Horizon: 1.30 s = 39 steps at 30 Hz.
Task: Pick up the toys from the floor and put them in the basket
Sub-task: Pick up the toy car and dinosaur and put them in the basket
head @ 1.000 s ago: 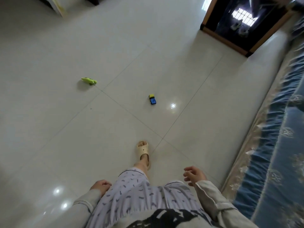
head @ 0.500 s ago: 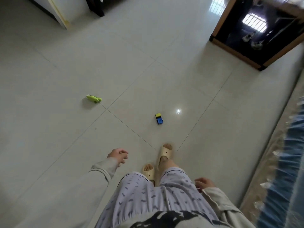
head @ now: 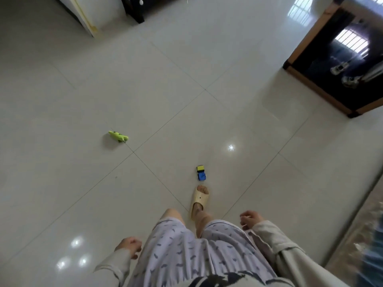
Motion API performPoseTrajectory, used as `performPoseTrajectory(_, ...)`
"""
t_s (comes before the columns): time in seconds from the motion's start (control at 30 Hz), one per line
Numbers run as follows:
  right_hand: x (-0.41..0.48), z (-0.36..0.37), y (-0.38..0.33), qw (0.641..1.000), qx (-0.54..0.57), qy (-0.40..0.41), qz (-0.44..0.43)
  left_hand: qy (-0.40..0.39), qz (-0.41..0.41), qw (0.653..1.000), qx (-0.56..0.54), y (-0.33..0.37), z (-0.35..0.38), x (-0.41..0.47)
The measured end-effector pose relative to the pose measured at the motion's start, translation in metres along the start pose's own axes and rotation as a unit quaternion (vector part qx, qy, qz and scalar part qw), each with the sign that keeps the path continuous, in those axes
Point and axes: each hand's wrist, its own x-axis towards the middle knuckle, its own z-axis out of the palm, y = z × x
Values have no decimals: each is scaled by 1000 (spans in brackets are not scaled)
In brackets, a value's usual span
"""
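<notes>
A small blue and yellow toy car lies on the pale tiled floor just ahead of my slippered foot. A lime green toy lies farther off to the left, beside a tile joint. My left hand hangs at my side near my left thigh, fingers loosely curled, holding nothing. My right hand is by my right hip, also loosely curled and holding nothing. No basket is in view.
A dark glass-topped table with a wooden frame stands at the upper right. A blue patterned cover with a fringe runs along the right edge. White furniture and a dark furniture leg stand at the top.
I have stepped forward: the toy car now lies right in front of my foot and the green toy is closer. My left hand dropped back to my side.
</notes>
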Motion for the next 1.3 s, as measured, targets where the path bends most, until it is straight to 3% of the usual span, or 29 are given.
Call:
performPoseTrajectory(0.2, 26, -27, -57, 1000, 27, -8, -7, -14, 80, 996, -34, 125, 7, -7)
performPoseTrajectory(0.57, 124, -7, -90, 998, 21, -31, 52, -37, 147, 979, 135, 267, 27, 75)
performPoseTrajectory(0.77, 247, 51, -97, 995, -34, -78, 46, -30, 126, 977, 171, 287, 55, 205)
performPoseTrajectory(0.9, 352, 90, -91, 995, -74, -65, 27, -44, 110, 980, 162, 289, 88, 302)
performPoseTrajectory(1.2, 562, 187, -66, 996, -33, 26, 73, -80, 95, 989, 82, 281, 152, 470)
performPoseTrajectory(1.3, 584, 222, -61, 986, -87, 136, 46, -82, 73, 993, 45, 279, 164, 495)
